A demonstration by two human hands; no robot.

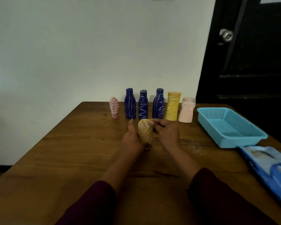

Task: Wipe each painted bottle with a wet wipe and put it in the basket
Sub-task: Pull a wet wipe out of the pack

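Centre of the bench (68, 159): a tan bottle (145, 132) with pale slanting stripes, upright between both hands; whether its base rests on the wood I cannot tell. The left grip (131, 135) takes the bottle's lower half from 9 o'clock, thumb up along the side, fingers hidden behind it. It looks a firm hold. The right grip (166, 132) sits at the bottle's 3 o'clock with fingers curled and tips touching the upper shoulder. Whether it pinches the bottle or has a wipe bunched inside I cannot tell, as no cloth shows. A row of six painted bottles (143, 105) stands upright at 12 o'clock along the far edge. The blue basket (230, 127) is at 2 o'clock with nothing showing in it, and the wipes pack (269, 166) lies at 4 o'clock by the right edge. My reading: first bottle in hand, wiping barely begun. To do it well, keep the left grip low as the anchor and let it turn the bottle, while the right sweeps crown to base so every face is covered. Press lightly — the painted stripes may smear. If no wipe is in hand, take one from the pack first. Only then carry the bottle over to 2 o'clock, clear of the basket's rim.
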